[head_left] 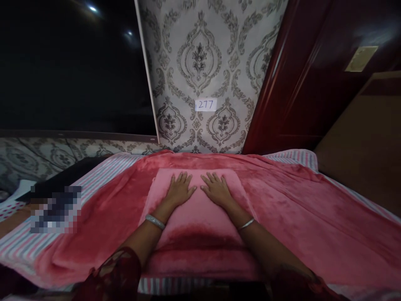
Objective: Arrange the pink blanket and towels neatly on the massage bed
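A red plush blanket [106,209] is spread over a surface in front of me. At its middle lies a lighter pink, plush, roughly rectangular piece [194,213]; whether it is a separate cloth or part of the blanket I cannot tell. My left hand [180,189] rests palm down on the pink piece's upper left, fingers spread. Mirroring it, my right hand [216,189] lies flat on the upper right, thumb pointing toward the other thumb. Neither hand grips anything. Each wrist wears a silver bangle.
Beneath the blanket, a striped cloth [297,158] shows at the edges. A large dark screen [69,67] stands back left. Patterned wallpaper carries a paper label "277" [206,104]. To the right are a dark red door [300,83] and a brown panel [369,138]. A pixelated patch covers something at left.
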Available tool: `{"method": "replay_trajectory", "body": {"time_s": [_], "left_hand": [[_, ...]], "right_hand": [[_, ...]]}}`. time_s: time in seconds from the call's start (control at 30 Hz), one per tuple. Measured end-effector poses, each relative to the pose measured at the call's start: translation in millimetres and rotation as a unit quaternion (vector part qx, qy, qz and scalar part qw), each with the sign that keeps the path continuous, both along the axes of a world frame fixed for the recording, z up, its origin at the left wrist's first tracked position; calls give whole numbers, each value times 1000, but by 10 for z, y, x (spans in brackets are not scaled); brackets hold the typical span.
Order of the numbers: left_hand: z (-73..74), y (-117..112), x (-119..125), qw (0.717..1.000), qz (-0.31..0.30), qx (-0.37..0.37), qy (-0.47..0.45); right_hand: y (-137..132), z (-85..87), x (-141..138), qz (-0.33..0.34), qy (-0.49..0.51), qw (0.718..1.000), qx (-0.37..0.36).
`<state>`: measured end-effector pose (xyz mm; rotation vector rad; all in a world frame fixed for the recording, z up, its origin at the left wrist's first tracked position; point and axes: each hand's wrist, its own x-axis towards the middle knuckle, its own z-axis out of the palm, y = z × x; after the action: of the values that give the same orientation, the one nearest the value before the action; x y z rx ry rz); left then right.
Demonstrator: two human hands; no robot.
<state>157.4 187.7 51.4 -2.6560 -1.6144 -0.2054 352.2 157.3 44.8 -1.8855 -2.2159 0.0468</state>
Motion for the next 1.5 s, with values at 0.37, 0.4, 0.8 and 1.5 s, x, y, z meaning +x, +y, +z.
{"method": "replay_trajectory", "body": {"time_s": [0.37, 0.4, 0.8, 1.5], "left_hand": [[287, 350, -265, 996, 48, -72, 9], [295, 411, -327, 995, 64, -73, 5], [-33, 717, -647, 989, 102, -60, -85], [260, -364, -108, 998, -38, 2, -46]], "right_hand": [[167, 240, 298, -43, -33, 997, -63], [193, 235, 350, -58, -31, 996, -67], [293, -52, 597, -88, 33, 996, 8], [-366, 308, 82, 53, -11, 999, -6]]}}
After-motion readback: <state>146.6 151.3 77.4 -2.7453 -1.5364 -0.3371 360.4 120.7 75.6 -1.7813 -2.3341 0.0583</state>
